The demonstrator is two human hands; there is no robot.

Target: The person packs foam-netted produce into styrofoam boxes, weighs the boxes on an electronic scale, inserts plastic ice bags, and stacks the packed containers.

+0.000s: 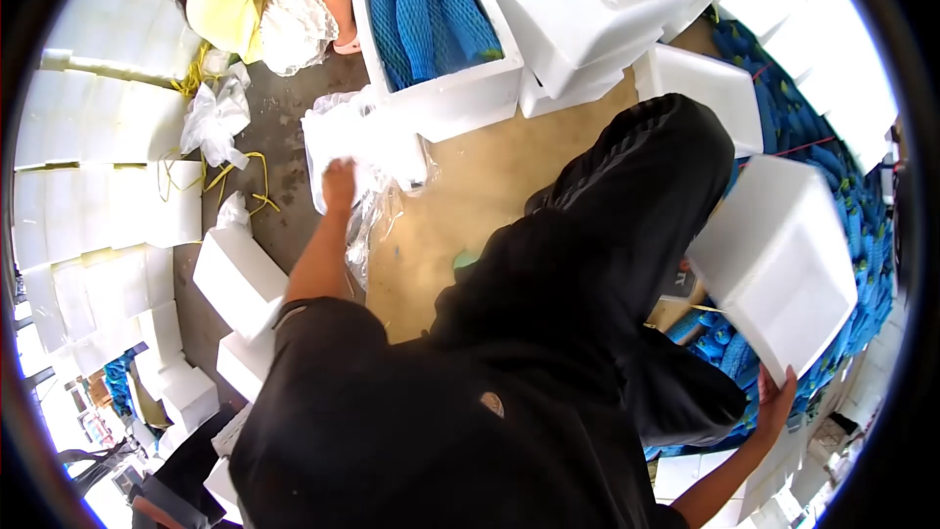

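Black shirt [411, 411] is filling the foreground as right fingers [784, 388] are gripping the tilted foam box [778, 264] beside blue-netted produce [869, 250], steadiness mattering, while left fingers [338, 174] are meeting white plastic [345, 137], half-curled, hold unclear.

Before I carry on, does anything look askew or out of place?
Yes: a crumpled plastic bag and loose yellow strapping lie on the floor at the left, untidy beside the stacked white boxes. No spill stands out.
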